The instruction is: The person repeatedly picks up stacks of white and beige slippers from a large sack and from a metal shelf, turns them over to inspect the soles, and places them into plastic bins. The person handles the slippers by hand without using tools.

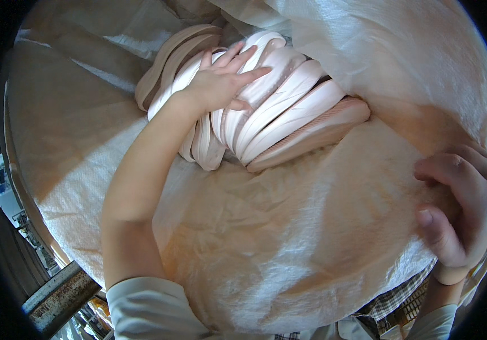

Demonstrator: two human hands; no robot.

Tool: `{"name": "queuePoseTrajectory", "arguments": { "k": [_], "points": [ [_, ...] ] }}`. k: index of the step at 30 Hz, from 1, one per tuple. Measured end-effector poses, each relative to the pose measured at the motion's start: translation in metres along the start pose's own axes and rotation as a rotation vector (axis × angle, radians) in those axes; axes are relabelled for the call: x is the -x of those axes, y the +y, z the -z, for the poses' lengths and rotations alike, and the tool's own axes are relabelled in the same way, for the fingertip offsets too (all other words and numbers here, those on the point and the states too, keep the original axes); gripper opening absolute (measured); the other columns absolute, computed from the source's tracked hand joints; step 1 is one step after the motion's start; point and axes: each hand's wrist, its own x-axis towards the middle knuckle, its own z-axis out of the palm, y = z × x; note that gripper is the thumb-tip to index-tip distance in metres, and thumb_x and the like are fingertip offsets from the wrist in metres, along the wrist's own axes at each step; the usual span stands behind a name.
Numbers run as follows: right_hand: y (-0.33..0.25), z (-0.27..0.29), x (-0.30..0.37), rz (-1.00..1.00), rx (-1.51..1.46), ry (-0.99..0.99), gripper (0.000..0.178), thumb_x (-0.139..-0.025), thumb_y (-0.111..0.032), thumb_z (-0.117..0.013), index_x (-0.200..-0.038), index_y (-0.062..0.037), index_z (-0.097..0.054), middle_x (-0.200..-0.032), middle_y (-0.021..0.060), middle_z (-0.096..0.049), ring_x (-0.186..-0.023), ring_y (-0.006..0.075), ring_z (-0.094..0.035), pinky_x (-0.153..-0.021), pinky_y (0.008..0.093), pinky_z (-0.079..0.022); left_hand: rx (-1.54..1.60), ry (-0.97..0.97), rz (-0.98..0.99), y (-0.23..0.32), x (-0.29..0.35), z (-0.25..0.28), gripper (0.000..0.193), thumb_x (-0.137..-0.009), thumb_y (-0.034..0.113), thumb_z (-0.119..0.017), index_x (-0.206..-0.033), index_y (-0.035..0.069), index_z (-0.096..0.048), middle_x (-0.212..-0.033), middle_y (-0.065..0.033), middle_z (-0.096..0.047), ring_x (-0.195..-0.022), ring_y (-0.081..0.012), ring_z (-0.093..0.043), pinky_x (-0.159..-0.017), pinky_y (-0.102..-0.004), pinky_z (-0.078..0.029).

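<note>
Right hand [437, 192], half-curled, thumb apart, is at the right of the pale sack [243, 249]; left hand [218, 85], fingers spread, lies on shoe soles [291, 99] inside.

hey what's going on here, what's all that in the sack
Someone's left hand rests, fingers spread, on a row of pale pinkish shoe soles packed side by side in a large whitish sack. Their right hand is loosely curled by the sack's right side; whether it touches the sack is unclear.
</note>
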Motion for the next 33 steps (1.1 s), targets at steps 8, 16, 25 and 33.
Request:
{"name": "queuePoseTrajectory", "arguments": {
  "k": [8,16,25,33],
  "points": [
    [0.004,0.002,0.001,-0.009,-0.080,-0.041,0.043,-0.070,-0.045,-0.055,-0.078,-0.0035,-0.064,-0.070,0.0087,-0.059,-0.079,0.0261,-0.055,-0.074,0.0360,-0.044,0.095,0.046,-0.074,-0.019,0.003,-0.009,0.053,-0.070,0.022,-0.072,-0.119,0.033,-0.055,-0.153,-0.0063,-0.017,-0.143,-0.0274,-0.010,-0.108,-0.0648,-0.013],
    [-0.002,0.002,-0.002,-0.005,-0.051,-0.040,0.041,-0.073,-0.044,-0.056,-0.079,-0.0035,-0.063,-0.073,0.0089,-0.058,-0.075,0.0229,-0.055,-0.072,0.0331,-0.043,0.104,0.120,-0.119,-0.026,0.006,-0.015,0.038,-0.071,0.020,-0.070,-0.107,0.030,-0.060,-0.152,-0.0057,-0.019,-0.142,-0.0279,-0.012,-0.107,-0.0663,-0.012],
    [-0.007,0.000,-0.005,-0.099,-0.207,-0.029,0.044,-0.068,-0.044,-0.065,-0.075,-0.0003,-0.063,-0.067,0.0116,-0.059,-0.062,0.0279,-0.055,-0.065,0.0366,-0.043,0.345,0.189,-0.181,-0.045,0.003,-0.021,0.036,-0.073,0.018,-0.068,-0.107,0.027,-0.060,-0.152,-0.0069,-0.020,-0.141,-0.0310,-0.016,-0.109,-0.0605,-0.013],
    [-0.004,0.002,-0.006,-0.043,-0.203,-0.043,0.037,-0.065,-0.037,-0.063,-0.073,-0.0013,-0.063,-0.063,0.0109,-0.059,-0.057,0.0280,-0.056,-0.060,0.0369,-0.043,0.449,0.104,-0.126,-0.051,-0.004,-0.036,0.040,-0.071,0.015,-0.068,-0.106,0.031,-0.060,-0.153,-0.0032,-0.022,-0.142,-0.0278,-0.015,-0.112,-0.0573,-0.004]
  ]
}}
